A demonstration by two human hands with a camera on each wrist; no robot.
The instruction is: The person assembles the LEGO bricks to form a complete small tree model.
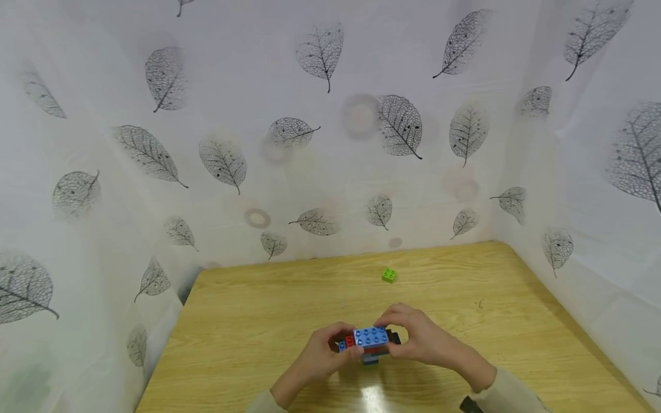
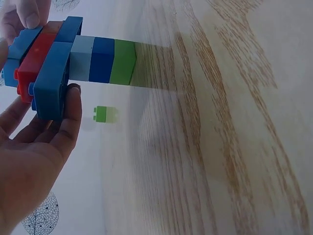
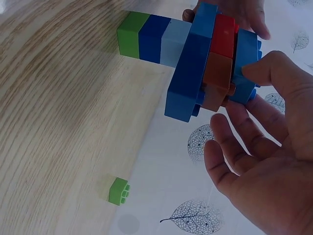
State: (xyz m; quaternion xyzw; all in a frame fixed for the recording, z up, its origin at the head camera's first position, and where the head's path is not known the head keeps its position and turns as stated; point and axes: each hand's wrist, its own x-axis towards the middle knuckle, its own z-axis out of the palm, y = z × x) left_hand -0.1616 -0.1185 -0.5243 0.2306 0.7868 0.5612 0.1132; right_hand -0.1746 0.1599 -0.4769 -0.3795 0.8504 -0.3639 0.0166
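Note:
A toy-brick tower stands on the table, with a green brick [image 2: 123,62] at its foot, then a dark blue brick [image 2: 101,59] and a light blue brick [image 2: 80,58]. Above these lies a wider blue layer [image 3: 190,63], then a red brick [image 3: 223,36] beside a brown brick [image 3: 216,73]. My right hand [image 1: 426,338] pinches the topmost blue brick [image 1: 371,337] by its right end; a dark gap shows under this brick in the right wrist view. My left hand [image 1: 322,355] grips the tower's left end, with fingertips against the wide blue layer.
A loose lime-green brick [image 1: 389,275] lies farther back on the wooden table [image 1: 268,304]. White sheeting with a leaf print [image 1: 330,172] hangs behind the table and along both sides. Light glares off the wood near the front edge.

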